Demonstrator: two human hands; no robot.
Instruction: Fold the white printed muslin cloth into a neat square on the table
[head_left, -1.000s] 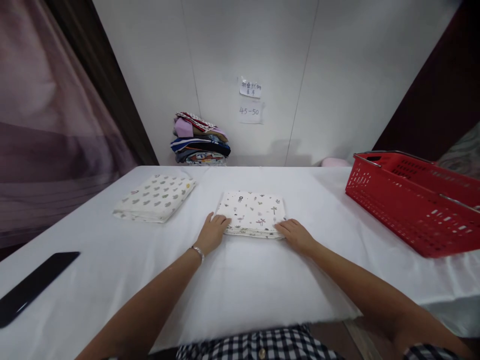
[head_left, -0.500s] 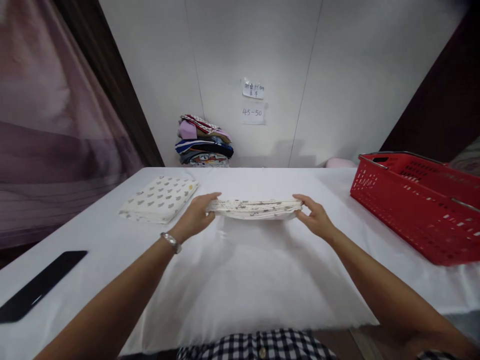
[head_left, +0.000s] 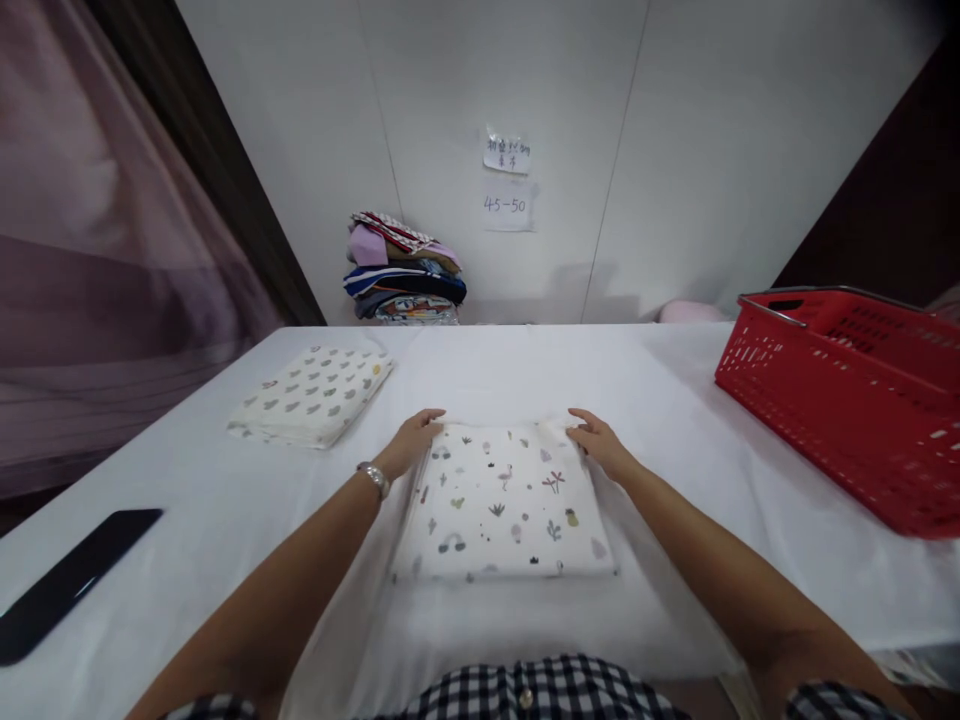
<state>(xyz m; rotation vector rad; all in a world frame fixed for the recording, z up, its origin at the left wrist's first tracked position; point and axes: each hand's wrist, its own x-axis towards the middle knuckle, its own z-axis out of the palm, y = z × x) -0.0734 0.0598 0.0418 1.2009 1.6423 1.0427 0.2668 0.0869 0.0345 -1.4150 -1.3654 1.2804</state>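
Flamingo-print cloth (head_left: 502,490), white and folded into a rectangle, is in front of the person at the middle of the white-covered bench (head_left: 637,375) in the head view; whether its far edge is lifted cannot be told. The left hand (head_left: 410,442) has its fingers gripping the far left corner, and the right hand (head_left: 606,447) has its fingers gripping the far right one. A silver bracelet (head_left: 375,478) circles the left wrist. To the left lie another folded white cloth (head_left: 315,393), printed with grey motifs, and, nearer, a black smartphone (head_left: 75,575). A red plastic basket (head_left: 847,400) stands well to the right. Beyond the bench's far edge rises a pile of folded fabrics (head_left: 405,280).
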